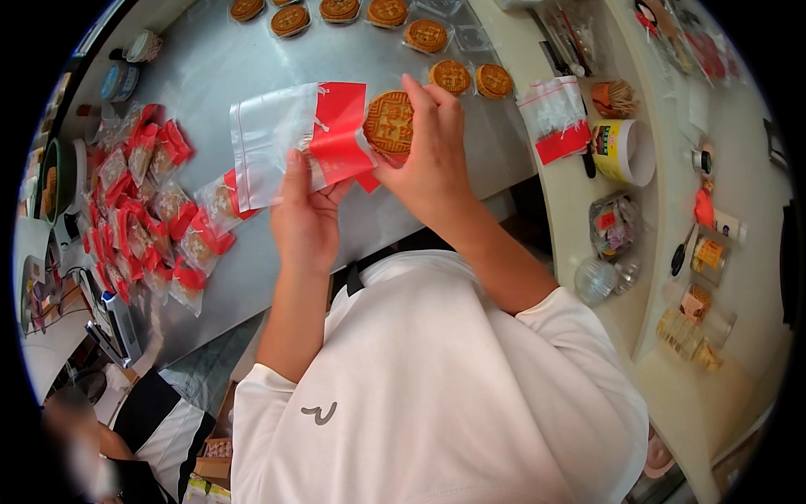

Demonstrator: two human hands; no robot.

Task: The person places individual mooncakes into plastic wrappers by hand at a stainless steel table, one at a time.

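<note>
My right hand (432, 168) grips a round golden-brown mooncake (389, 124) with a stamped pattern by its edge, at the red end of a plastic packet. From below, my left hand (306, 223) holds this red and clear packet (277, 126), thumb on top. The mooncake's lower left edge meets the packet's red mouth; whether part of it is inside I cannot tell. Several unwrapped mooncakes (426, 35), some on clear plastic trays, line the far side of the table. To the left lies a heap of mooncakes in red and clear packets (155, 210).
The metal table (218, 59) ends at a pale counter on the right. There stand flat packets (554, 118), a bundle of wooden sticks (614, 98), a white and yellow tub (611, 151) and clear round containers (595, 280). Jars (120, 81) stand far left; another person (159, 428) is at lower left.
</note>
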